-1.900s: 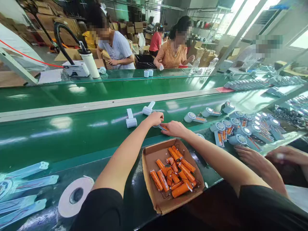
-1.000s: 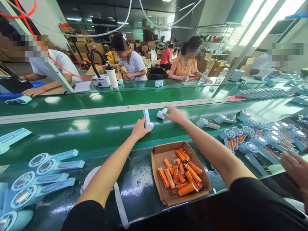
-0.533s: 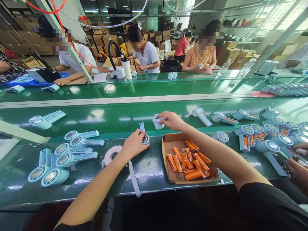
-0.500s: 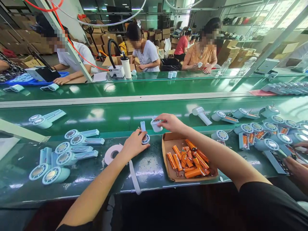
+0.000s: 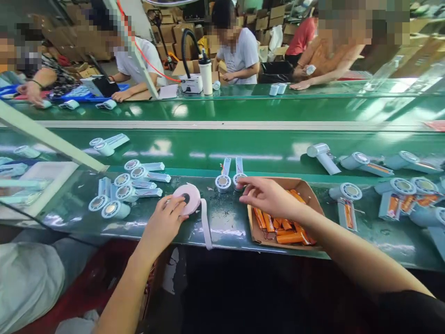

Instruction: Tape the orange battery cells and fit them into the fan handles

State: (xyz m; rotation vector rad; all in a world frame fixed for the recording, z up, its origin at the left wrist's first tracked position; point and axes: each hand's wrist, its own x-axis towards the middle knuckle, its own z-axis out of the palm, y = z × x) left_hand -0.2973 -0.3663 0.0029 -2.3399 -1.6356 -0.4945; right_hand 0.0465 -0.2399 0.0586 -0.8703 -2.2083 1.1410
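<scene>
My left hand (image 5: 164, 223) has its fingers and thumb closed on the left side of a roll of white tape (image 5: 193, 189), which lies on the bench with a loose strip hanging over the front edge. My right hand (image 5: 266, 197) is beside a light-blue handheld fan body (image 5: 239, 163), fingers apart, partly covering its round head. A second similar fan body (image 5: 223, 183) lies just to the left, handle pointing away. Below my right forearm, a cardboard tray (image 5: 255, 232) holds several orange wired batteries (image 5: 288, 237).
Several fan bodies (image 5: 116, 209) are grouped on the left bench, and more with orange batteries (image 5: 348, 192) lie at right. A green conveyor (image 5: 194, 144) runs behind. A slanted metal post (image 5: 69, 144) stands at left. Co-workers sit across the line.
My left hand has left the fan body and moved onto the tape roll. My right hand has lowered the piece it held; two fan bodies now lie side by side. The view has shifted.
</scene>
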